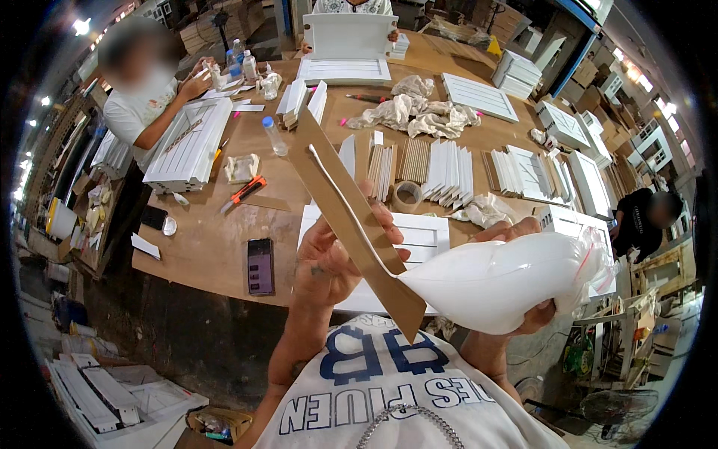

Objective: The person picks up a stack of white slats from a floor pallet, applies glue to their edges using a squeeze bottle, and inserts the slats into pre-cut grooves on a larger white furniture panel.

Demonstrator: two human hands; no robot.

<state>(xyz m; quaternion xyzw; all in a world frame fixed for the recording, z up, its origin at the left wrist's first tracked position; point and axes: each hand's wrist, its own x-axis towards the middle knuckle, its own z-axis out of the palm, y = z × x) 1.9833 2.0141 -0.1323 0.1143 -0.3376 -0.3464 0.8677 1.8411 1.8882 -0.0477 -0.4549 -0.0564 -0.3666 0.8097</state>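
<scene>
My left hand (327,262) is closed around a narrow brown board strip (348,228), which it holds up at a slant above the table. A white bead of glue-like paste (336,187) runs along the strip's face from near its upper end. Wrapped around a bulging clear plastic bag of white paste (490,284), my right hand (535,318) squeezes it from above and below. The bag's narrow tip touches the strip at the lower end of the bead. Behind both hands, a white slatted panel (422,233) lies on the table, partly hidden.
The brown-covered table (209,254) carries a phone (260,266), an orange cutter (244,193), a tape roll (407,196), stacked white strips (449,176) and crumpled cloths (419,112). One person works at the left, another across the table holding a white panel (348,36); a third is at right.
</scene>
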